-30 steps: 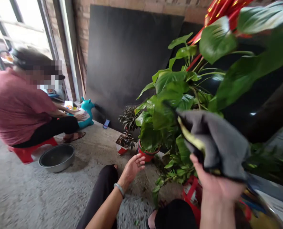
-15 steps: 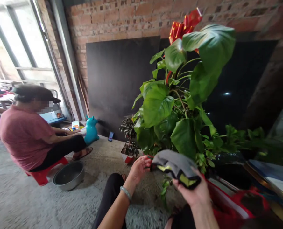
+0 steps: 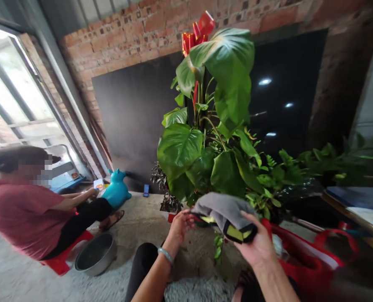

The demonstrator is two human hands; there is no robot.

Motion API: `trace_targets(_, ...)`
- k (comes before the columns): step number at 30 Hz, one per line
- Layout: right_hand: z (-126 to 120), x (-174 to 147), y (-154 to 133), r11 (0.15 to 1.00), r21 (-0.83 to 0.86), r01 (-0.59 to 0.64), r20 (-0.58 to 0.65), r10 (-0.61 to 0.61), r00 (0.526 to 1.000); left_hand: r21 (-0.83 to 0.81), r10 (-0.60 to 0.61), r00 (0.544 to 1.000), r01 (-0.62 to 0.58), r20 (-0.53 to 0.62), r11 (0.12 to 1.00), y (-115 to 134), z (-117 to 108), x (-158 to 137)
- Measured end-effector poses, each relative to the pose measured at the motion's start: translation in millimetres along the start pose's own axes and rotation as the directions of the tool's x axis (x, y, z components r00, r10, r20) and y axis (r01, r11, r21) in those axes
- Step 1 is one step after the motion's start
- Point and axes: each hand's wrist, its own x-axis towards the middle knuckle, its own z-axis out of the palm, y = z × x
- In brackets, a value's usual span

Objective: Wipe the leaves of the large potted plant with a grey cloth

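A grey, cap-shaped cloth piece (image 3: 220, 208) with black edging and yellow-green patches is held up in front of me, above my knees. My right hand (image 3: 258, 245) grips its right end, thumb on top and fingers underneath. At the opposite end, my left hand (image 3: 180, 230), with a pale bangle on the wrist, pinches the dark edge between thumb and fingers. The cloth's inside and its exact kind cannot be made out.
Behind the cloth rises a large potted plant (image 3: 186, 147) with a red bow (image 3: 199, 33). A red bag (image 3: 299, 247) stands at right. On the left, a person (image 3: 25, 214) sits on a red stool beside a grey basin (image 3: 95, 253) and a blue animal toy (image 3: 117, 191).
My left fingers, loosely curled near the cloth's left end, now pinch its edge. My right thumb now shows on top of the cloth. The view has turned to the right.
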Motion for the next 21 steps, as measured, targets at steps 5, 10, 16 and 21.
trace_targets(5, 88.2, 21.5, -41.4, 0.93, 0.155, 0.334, 0.066, -0.347, 0.936, 0.045, 0.18, 0.984, -0.179, -0.005, 0.983, 33.7, 39.3, 23.8)
trace_targets(10, 74.9, 33.9, -15.2, 0.987, 0.019, -0.162, -0.089, 0.163, 0.983, 0.113, 0.193, 0.981, -0.192, 0.008, 0.975, 55.6, 59.8, 39.1)
trace_targets(16, 15.2, -14.9, -52.7, 0.983, 0.169, -0.078, -0.192, 0.111, 0.975, 0.188, 0.19, 0.98, -0.196, 0.05, 0.962, 85.1, 50.8, 35.0)
trace_targets(21, 51.8, 11.8, -109.0, 0.804, 0.289, 0.52, -0.056, -0.528, 0.847, 0.17, 0.141, 0.97, -0.175, 0.196, 0.97, 79.5, 76.9, 6.4)
